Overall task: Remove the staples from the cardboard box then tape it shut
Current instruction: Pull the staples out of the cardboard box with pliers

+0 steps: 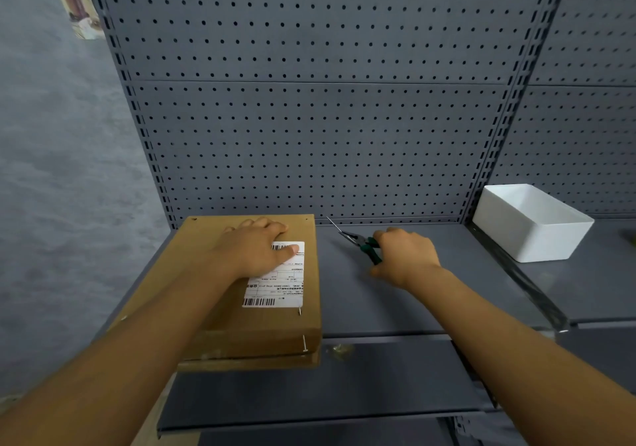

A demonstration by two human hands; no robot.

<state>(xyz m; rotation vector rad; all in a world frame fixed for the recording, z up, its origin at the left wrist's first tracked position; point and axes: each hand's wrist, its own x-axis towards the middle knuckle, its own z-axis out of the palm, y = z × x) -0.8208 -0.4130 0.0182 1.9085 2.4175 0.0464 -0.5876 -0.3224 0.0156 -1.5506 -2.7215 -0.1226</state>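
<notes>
— So, where is the cardboard box (241,294)?

— It lies flat on the gray shelf (395,294), at the left end, with its near edge sticking out past the shelf front. A white label (275,285) with bar codes is stuck on top.

— What do the hands do?

— The left hand (256,249) lies flat on the box, fingers straight, and covers part of the label. The right hand (406,256) is curled around the green handles of the pliers (359,242), just right of the box. Their thin tip points away, toward the pegboard wall (309,118).

— Any staples?

— 2 show near the box's front right corner: 1 staple (300,311) on top and 1 more (304,343) on the front side.

— Anything else?

— A white bin (530,232) sits at the far right.
</notes>
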